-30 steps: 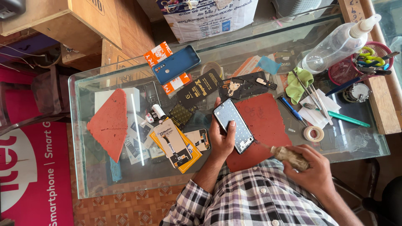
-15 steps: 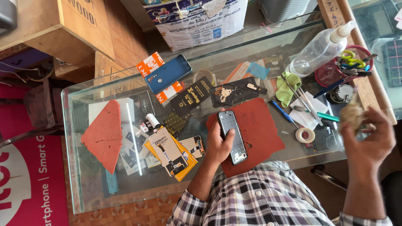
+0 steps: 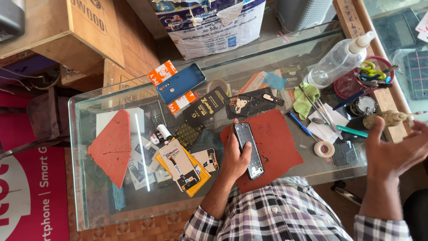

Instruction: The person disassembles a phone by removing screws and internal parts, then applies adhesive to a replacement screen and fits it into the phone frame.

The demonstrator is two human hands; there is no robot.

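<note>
Head view, looking straight down on a glass-topped table point(image 3: 89, 214) that fills the middle of the frame. At lower centre the left hand point(image 3: 234, 158) grasps a dark phone point(image 3: 248, 150), fingers curled round its left edge and thumb on its lower part; the phone lies lengthwise, tilted a little, over a red mat point(image 3: 276, 143) spread on the glass. At the right edge of the frame the right hand point(image 3: 394, 151) is raised with the palm up and fingers loosely spread, clear of the table; a small tan bottle-shaped thing point(image 3: 385, 118) sits at its fingertips, and whether the fingers pinch it or only lie beside it cannot be told. Between the two hands, near the mat's right border, lies a small roll of tape point(image 3: 324, 149), with a blue pen point(image 3: 299, 125) and a green-handled tool point(image 3: 352, 131) just above it. Toward the upper right stands a clear spray bottle point(image 3: 339, 62) tilted on its side beside a red basket of scissors point(image 3: 370, 76). At upper centre a blue phone case point(image 3: 180, 83) rests on orange-and-white boxes. On the left of the glass lies a second, triangular red mat point(image 3: 111, 147), and beside the left hand a yellow-backed package with a screen part point(image 3: 183, 167). A checked shirt sleeve shows at the bottom.
</note>
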